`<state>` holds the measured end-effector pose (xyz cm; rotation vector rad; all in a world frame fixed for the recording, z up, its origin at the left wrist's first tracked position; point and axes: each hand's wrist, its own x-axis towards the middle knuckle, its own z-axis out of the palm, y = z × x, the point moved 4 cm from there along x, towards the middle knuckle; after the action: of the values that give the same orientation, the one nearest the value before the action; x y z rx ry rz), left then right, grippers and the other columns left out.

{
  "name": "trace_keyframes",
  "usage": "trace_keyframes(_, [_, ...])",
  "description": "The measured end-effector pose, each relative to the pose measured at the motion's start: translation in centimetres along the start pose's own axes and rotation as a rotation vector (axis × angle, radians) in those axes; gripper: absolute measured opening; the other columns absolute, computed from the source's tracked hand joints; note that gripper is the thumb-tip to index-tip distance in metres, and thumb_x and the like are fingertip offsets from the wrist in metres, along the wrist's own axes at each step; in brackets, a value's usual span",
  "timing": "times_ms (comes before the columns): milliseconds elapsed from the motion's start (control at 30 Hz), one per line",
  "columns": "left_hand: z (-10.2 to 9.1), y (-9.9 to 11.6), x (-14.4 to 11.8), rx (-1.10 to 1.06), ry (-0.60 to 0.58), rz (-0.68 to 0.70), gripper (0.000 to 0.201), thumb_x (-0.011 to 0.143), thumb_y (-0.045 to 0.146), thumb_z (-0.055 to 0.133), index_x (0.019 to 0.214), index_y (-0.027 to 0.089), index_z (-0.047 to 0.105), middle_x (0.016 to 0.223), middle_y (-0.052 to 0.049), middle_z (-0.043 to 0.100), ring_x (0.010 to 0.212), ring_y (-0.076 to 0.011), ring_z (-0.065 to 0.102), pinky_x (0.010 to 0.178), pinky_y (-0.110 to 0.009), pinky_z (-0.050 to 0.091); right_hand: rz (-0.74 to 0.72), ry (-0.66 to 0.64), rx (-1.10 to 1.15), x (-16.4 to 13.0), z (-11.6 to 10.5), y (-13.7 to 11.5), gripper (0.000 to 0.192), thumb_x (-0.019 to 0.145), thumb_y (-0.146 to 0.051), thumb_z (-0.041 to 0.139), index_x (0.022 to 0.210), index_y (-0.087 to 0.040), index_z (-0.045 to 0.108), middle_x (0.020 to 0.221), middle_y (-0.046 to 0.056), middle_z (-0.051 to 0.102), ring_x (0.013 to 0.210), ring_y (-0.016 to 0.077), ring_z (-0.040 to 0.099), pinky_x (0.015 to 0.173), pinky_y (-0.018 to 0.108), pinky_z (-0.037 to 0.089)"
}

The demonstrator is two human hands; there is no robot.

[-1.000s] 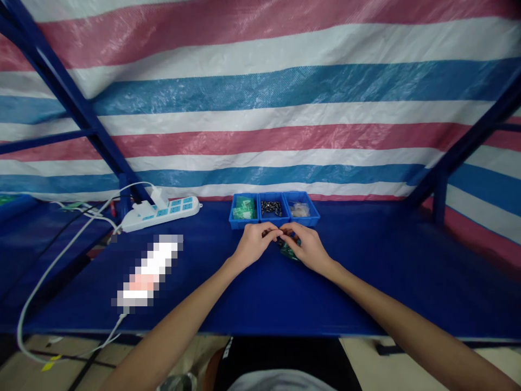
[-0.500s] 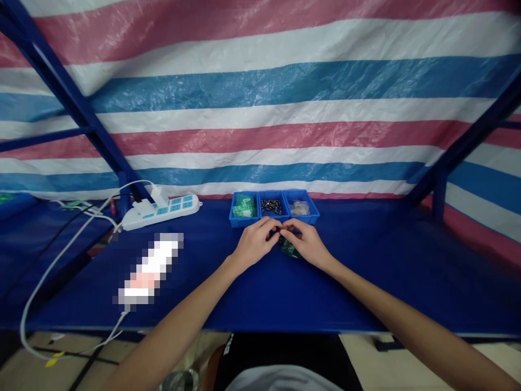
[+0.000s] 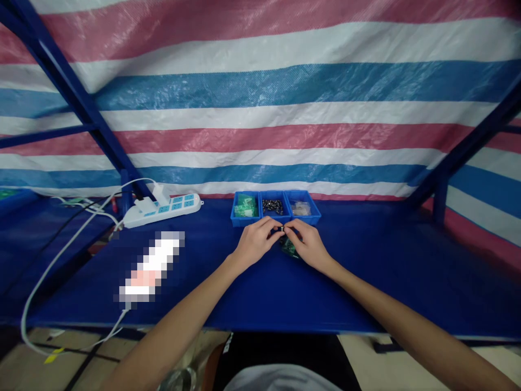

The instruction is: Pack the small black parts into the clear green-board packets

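Note:
My left hand [image 3: 255,241] and my right hand [image 3: 308,243] meet fingertip to fingertip over the blue table, pinching a small dark part [image 3: 281,231] between them. A small green circuit board [image 3: 288,247] sits under my right hand's fingers, mostly covered by them. Just beyond the hands stands a row of three small blue bins: the left bin [image 3: 244,207] holds green boards, the middle bin [image 3: 272,206] small black parts, the right bin [image 3: 301,208] clear bagged pieces.
A white power strip [image 3: 165,208] with plugs lies at the back left, its white cable [image 3: 52,260] looping off the table's front edge. A blurred-out object [image 3: 151,266] lies left of my arms. Blue frame posts [image 3: 77,103] rise at both sides before a striped tarp.
Both hands have stayed together at the same spot, fingers shifting slightly on the small part. The view has tilted a little.

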<state>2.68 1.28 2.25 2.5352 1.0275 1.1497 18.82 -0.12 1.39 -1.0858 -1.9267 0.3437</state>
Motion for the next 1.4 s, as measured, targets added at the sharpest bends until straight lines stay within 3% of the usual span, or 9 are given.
trace_keyframes(100, [-0.2, -0.1, 0.1, -0.040, 0.028, -0.030, 0.020, 0.098, 0.036, 0.057, 0.105, 0.019, 0.067, 0.095, -0.004, 0.069, 0.079, -0.0155, 0.065, 0.071, -0.027, 0.051, -0.038, 0.020, -0.002, -0.1, 0.0, 0.1, 0.015, 0.099, -0.026, 0.048, 0.103, -0.021, 0.061, 0.094, 0.006, 0.067, 0.082, 0.0195, 0.063, 0.071, 0.030, 0.047])
trace_keyframes(200, [-0.1, -0.1, 0.2, -0.090, 0.021, -0.046, 0.022, 0.100, 0.034, 0.053, 0.100, 0.020, 0.070, 0.094, -0.004, 0.071, 0.084, -0.0170, 0.067, 0.075, -0.028, 0.051, -0.073, -0.001, -0.039, -0.3, 0.1, 0.0, 0.011, 0.097, -0.025, 0.051, 0.103, -0.021, 0.059, 0.093, 0.007, 0.066, 0.086, 0.0212, 0.063, 0.074, 0.032, 0.048])
trace_keyframes(500, [0.0, 0.1, 0.4, -0.114, -0.045, -0.142, 0.033, 0.101, 0.036, 0.049, 0.077, 0.018, 0.063, 0.072, -0.001, 0.065, 0.067, -0.0137, 0.060, 0.061, -0.024, 0.041, -0.090, -0.019, -0.079, -0.6, 0.3, -0.3, 0.009, 0.099, -0.027, 0.050, 0.098, -0.021, 0.057, 0.089, 0.006, 0.063, 0.081, 0.0205, 0.061, 0.074, 0.032, 0.047])
trace_keyframes(600, [-0.2, 0.4, 0.4, -0.144, -0.134, -0.108, 0.031, 0.103, 0.034, 0.042, 0.084, 0.018, 0.060, 0.071, 0.000, 0.063, 0.066, -0.0133, 0.059, 0.061, -0.023, 0.041, -0.085, -0.021, -0.062, -0.5, 0.0, -0.4, 0.010, 0.099, -0.027, 0.049, 0.094, -0.022, 0.056, 0.085, 0.004, 0.063, 0.079, 0.0194, 0.061, 0.073, 0.030, 0.047])
trace_keyframes(767, [-0.6, 0.8, 0.1, -0.036, -0.213, 0.035, 0.016, 0.101, 0.025, 0.043, 0.106, 0.018, 0.057, 0.090, -0.003, 0.067, 0.077, -0.0156, 0.064, 0.069, -0.026, 0.045, -0.110, -0.022, -0.084, -0.4, -0.4, -0.6, 0.013, 0.100, -0.026, 0.047, 0.091, -0.021, 0.055, 0.083, 0.004, 0.061, 0.077, 0.0191, 0.060, 0.072, 0.030, 0.046])
trace_keyframes(933, [-0.3, 0.4, -0.1, 0.126, -0.246, 0.064, 0.011, 0.098, 0.027, 0.051, 0.100, 0.018, 0.057, 0.092, -0.003, 0.066, 0.075, -0.0171, 0.065, 0.064, -0.027, 0.046, -0.206, -0.099, -0.236, -0.4, -0.2, -0.8, 0.020, 0.102, -0.025, 0.040, 0.094, -0.021, 0.058, 0.089, 0.009, 0.062, 0.087, 0.0231, 0.058, 0.077, 0.034, 0.047])
trace_keyframes(1067, [-0.1, 0.2, 0.0, 0.069, -0.259, 0.060, 0.015, 0.103, 0.028, 0.044, 0.103, 0.019, 0.056, 0.098, -0.005, 0.068, 0.085, -0.0184, 0.067, 0.071, -0.027, 0.049, -0.250, -0.116, -0.298, -0.4, -0.2, -1.1, 0.021, 0.103, -0.027, 0.038, 0.096, -0.020, 0.057, 0.093, 0.010, 0.062, 0.090, 0.0236, 0.057, 0.079, 0.036, 0.048])
trace_keyframes(1400, [0.0, 0.6, 0.0, 0.083, -0.273, 0.022, 0.027, 0.106, 0.034, 0.035, 0.100, 0.018, 0.055, 0.089, -0.004, 0.066, 0.078, -0.0182, 0.064, 0.065, -0.028, 0.044, -0.143, -0.043, -0.060, -0.4, -0.6, -0.6, 0.015, 0.098, -0.021, 0.046, 0.108, -0.021, 0.058, 0.096, 0.007, 0.066, 0.083, 0.0190, 0.064, 0.070, 0.030, 0.050])
